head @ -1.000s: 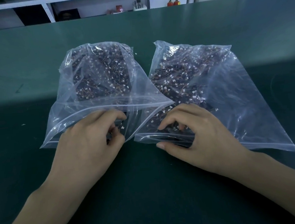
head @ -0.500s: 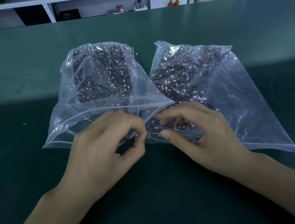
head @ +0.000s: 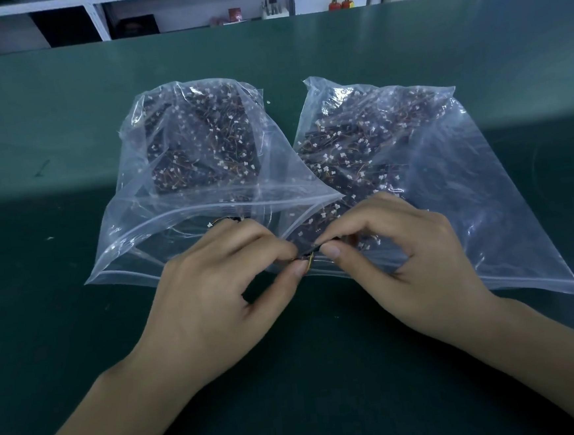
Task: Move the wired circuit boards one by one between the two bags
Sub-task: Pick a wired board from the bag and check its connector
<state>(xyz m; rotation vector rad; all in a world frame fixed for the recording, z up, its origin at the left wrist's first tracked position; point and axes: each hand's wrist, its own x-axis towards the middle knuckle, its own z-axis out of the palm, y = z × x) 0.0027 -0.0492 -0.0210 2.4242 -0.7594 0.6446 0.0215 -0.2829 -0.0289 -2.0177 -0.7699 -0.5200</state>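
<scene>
Two clear zip bags lie side by side on the green table, mouths toward me. The left bag (head: pixel 149 235) and the right bag (head: pixel 483 202) both hold several dark circuit boards with thin wires and white connectors. Between the two bag mouths, my left hand (head: pixel 222 291) and my right hand (head: pixel 401 253) meet over one small wired circuit board (head: pixel 307 254). Thumb and forefinger of each hand pinch it; its yellow wire shows between the thumbs. Most of the board is hidden by the fingers.
The green table (head: pixel 82 336) stretches wide on all sides of the bags. White shelving (head: pixel 193 8) with small items stands beyond the far edge. A tiny white scrap (head: pixel 269 102) lies on the mat behind the left bag.
My left hand has left the left bag's mouth and moved right to the right hand. Both hands now pinch one board at the right bag's opening.
</scene>
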